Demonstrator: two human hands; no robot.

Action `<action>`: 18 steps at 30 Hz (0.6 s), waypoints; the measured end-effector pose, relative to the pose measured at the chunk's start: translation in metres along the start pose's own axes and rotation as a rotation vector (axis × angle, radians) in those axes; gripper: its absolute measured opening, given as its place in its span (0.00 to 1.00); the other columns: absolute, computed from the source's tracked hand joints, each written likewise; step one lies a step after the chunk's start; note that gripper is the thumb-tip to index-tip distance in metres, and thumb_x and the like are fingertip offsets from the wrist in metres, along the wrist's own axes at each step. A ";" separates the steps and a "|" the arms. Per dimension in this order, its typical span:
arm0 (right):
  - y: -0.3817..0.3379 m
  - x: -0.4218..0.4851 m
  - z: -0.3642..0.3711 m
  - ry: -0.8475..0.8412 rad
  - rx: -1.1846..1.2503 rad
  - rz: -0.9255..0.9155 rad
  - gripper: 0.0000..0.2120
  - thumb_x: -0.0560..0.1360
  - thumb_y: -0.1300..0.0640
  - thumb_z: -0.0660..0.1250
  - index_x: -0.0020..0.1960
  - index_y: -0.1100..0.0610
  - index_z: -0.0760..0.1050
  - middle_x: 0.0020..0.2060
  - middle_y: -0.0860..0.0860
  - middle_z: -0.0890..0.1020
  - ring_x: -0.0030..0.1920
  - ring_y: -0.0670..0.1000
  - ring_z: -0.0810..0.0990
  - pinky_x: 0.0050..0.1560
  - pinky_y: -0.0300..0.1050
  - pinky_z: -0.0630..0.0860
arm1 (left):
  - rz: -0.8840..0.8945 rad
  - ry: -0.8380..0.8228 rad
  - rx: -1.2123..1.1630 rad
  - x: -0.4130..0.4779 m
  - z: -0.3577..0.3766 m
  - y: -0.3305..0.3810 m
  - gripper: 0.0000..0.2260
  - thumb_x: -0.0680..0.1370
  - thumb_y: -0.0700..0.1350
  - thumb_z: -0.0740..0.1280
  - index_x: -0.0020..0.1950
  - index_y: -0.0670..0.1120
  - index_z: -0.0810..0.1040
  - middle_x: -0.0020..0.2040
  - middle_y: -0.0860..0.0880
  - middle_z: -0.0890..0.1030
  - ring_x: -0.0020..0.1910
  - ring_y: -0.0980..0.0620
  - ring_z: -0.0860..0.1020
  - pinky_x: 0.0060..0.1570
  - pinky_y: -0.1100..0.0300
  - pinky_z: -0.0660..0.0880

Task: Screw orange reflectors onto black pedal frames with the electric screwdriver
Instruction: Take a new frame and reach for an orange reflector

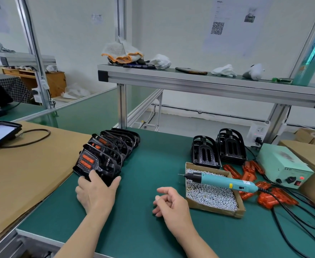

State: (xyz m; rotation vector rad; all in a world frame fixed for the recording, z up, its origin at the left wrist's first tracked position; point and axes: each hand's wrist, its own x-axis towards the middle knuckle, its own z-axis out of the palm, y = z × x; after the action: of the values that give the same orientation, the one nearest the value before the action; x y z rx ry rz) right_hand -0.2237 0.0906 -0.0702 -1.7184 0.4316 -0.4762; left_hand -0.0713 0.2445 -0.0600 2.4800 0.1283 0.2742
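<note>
1. Left hand grasps the front pedal of the finished row, at the green mat's left edge.
2. Right hand is loosely curled mid-mat, holding nothing.
3. Electric screwdriver lies across the screw box; orange reflectors are piled toward the right edge, bare black frames behind.
4. Green mat shows between the hands, down to the front edge.
</note>
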 end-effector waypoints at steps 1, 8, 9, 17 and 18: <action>0.000 0.000 0.000 0.001 0.002 -0.002 0.07 0.80 0.63 0.67 0.55 0.54 0.77 0.39 0.56 0.83 0.35 0.52 0.85 0.38 0.43 0.80 | -0.007 0.005 0.009 0.000 0.001 0.003 0.38 0.69 0.66 0.71 0.67 0.41 0.66 0.67 0.35 0.68 0.61 0.34 0.68 0.62 0.41 0.67; 0.001 0.000 0.001 0.005 0.021 0.001 0.07 0.79 0.63 0.67 0.55 0.54 0.77 0.38 0.56 0.83 0.34 0.52 0.84 0.37 0.42 0.79 | 0.046 0.060 0.013 0.008 0.011 0.010 0.36 0.72 0.63 0.70 0.73 0.52 0.58 0.72 0.35 0.59 0.69 0.32 0.61 0.65 0.38 0.61; 0.001 0.000 0.001 0.003 0.023 0.002 0.07 0.79 0.63 0.67 0.55 0.54 0.77 0.39 0.56 0.83 0.34 0.51 0.84 0.37 0.42 0.79 | 0.049 0.057 0.012 0.009 0.012 0.010 0.36 0.72 0.63 0.70 0.74 0.53 0.58 0.72 0.35 0.59 0.70 0.32 0.61 0.66 0.37 0.61; 0.001 0.000 0.000 -0.003 0.023 0.007 0.07 0.80 0.62 0.66 0.55 0.54 0.77 0.40 0.56 0.83 0.34 0.51 0.84 0.38 0.43 0.80 | 0.078 0.047 0.024 0.018 0.020 0.020 0.27 0.75 0.56 0.70 0.71 0.57 0.65 0.69 0.34 0.60 0.68 0.31 0.62 0.66 0.37 0.62; 0.001 0.000 0.000 -0.004 0.025 0.010 0.07 0.80 0.62 0.66 0.55 0.54 0.77 0.40 0.56 0.83 0.34 0.51 0.84 0.38 0.43 0.80 | 0.085 0.056 0.024 0.018 0.021 0.021 0.26 0.75 0.55 0.71 0.71 0.56 0.66 0.69 0.34 0.60 0.68 0.31 0.62 0.66 0.37 0.62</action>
State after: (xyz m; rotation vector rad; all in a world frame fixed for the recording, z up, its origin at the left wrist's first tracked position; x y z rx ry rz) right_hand -0.2238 0.0902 -0.0708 -1.6924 0.4292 -0.4686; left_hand -0.0486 0.2185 -0.0612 2.5060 0.0494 0.3801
